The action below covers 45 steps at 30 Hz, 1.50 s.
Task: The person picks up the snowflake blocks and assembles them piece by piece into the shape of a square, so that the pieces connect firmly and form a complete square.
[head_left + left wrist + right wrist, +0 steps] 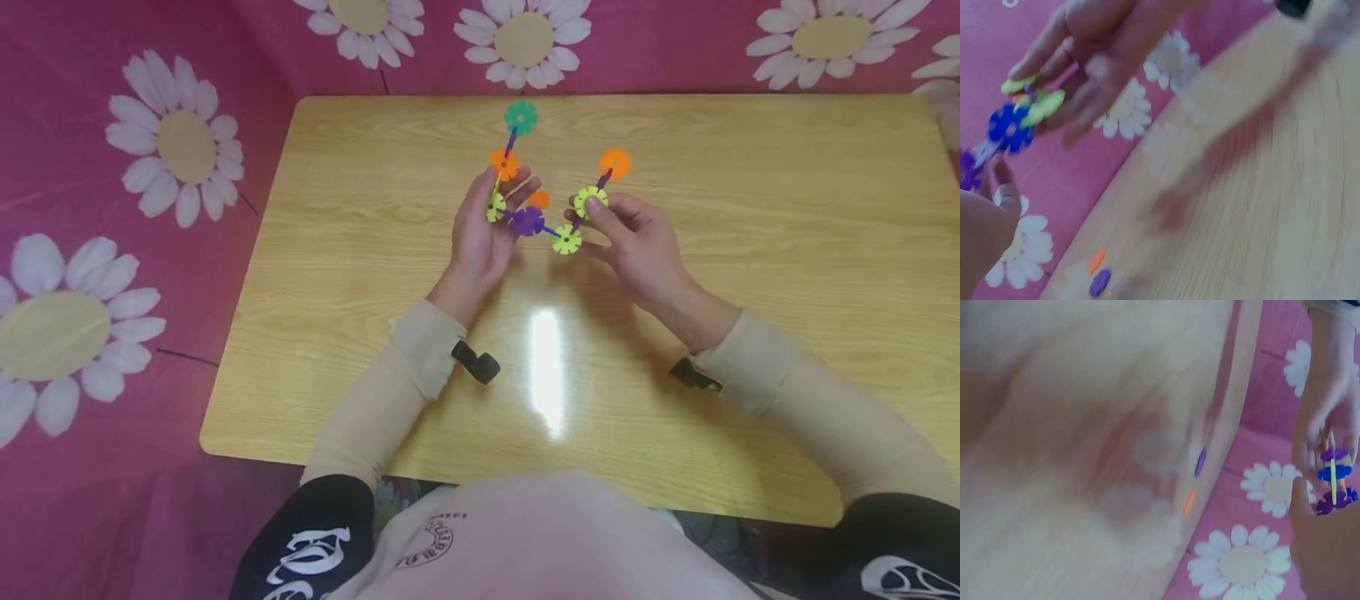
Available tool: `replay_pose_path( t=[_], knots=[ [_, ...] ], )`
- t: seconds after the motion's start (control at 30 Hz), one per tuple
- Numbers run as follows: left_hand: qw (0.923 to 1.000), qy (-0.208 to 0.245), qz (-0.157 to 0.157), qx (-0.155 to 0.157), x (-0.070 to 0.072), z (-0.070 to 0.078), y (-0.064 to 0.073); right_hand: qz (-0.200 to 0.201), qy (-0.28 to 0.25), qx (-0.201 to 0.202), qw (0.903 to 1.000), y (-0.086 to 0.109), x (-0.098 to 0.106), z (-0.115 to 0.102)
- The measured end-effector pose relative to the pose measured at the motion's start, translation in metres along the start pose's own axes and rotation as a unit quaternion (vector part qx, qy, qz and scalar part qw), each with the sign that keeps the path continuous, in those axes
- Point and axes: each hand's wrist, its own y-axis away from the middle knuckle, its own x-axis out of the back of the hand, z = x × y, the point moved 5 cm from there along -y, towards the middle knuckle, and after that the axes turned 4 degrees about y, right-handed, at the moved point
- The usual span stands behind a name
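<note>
A chain of notched plastic discs (528,221) in yellow, purple, orange and green is held up between both hands above the table. My left hand (476,237) holds its left part, with a yellow disc (495,207) between thumb and fingers. From there the chain runs up through an orange disc (505,164) to a green disc (521,117). On the other side my right hand (641,242) pinches a yellow disc (590,202), its thumb on the face. Another orange disc (615,163) shows beyond the right fingers. In the left wrist view a blue disc (1011,128) hangs between the hands.
The glossy wooden table (375,375) reflects a bright light strip. Pink cloth (225,50) with large white flowers hangs behind it and at the left. Both wrist views show an orange disc (1097,260) and a purple disc (1100,283) near the table's edge.
</note>
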Motion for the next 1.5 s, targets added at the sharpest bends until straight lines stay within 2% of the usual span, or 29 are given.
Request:
replay_pose_path(
  t=[0.1, 0.17, 0.27, 0.37, 0.5, 0.7, 0.77, 0.97, 1.2, 1.43, 1.5],
  knots=[
    [0.9960, -0.075, -0.043, -0.021, -0.001, 0.005, 0.002, -0.014, 0.011, 0.002, 0.9998, -0.003, 0.007, -0.006],
    [0.9891, -0.124, -0.066, -0.045, -0.002, 0.009, 0.003, -0.029, 0.017, 0.001, 0.9994, -0.003, 0.011, -0.010],
    [0.9785, -0.171, -0.088, -0.074, -0.006, 0.014, 0.004, -0.050, 0.017, 0.004, 0.9986, -0.003, 0.017, -0.013],
    [0.9734, -0.205, -0.077, -0.066, -0.009, 0.017, 0.003, -0.073, 0.024, 0.008, 0.9970, -0.001, 0.020, -0.016],
    [0.9704, -0.236, -0.040, -0.027, -0.014, 0.019, 0.004, -0.097, 0.051, 0.001, 0.9940, 0.002, 0.020, -0.016],
    [0.9557, -0.294, -0.010, 0.001, -0.029, 0.023, 0.013, -0.092, 0.101, -0.007, 0.9905, 0.004, 0.016, -0.014],
    [0.9536, -0.301, -0.006, 0.002, -0.030, 0.024, 0.016, -0.086, 0.101, -0.010, 0.9911, 0.005, 0.015, -0.014],
    [0.9595, -0.281, 0.003, -0.014, -0.028, 0.026, 0.016, -0.067, 0.064, -0.010, 0.9956, 0.004, 0.018, -0.014],
    [0.9565, -0.291, -0.017, -0.017, -0.030, 0.021, 0.015, -0.054, 0.022, -0.008, 0.9983, 0.004, 0.019, -0.013],
    [0.9589, -0.279, -0.001, -0.054, -0.030, 0.025, 0.015, -0.051, 0.026, -0.003, 0.9984, 0.007, 0.016, -0.014],
    [0.9592, -0.277, -0.002, -0.055, -0.031, 0.025, 0.015, -0.050, 0.039, -0.001, 0.9980, 0.008, 0.016, -0.015]
  ],
)
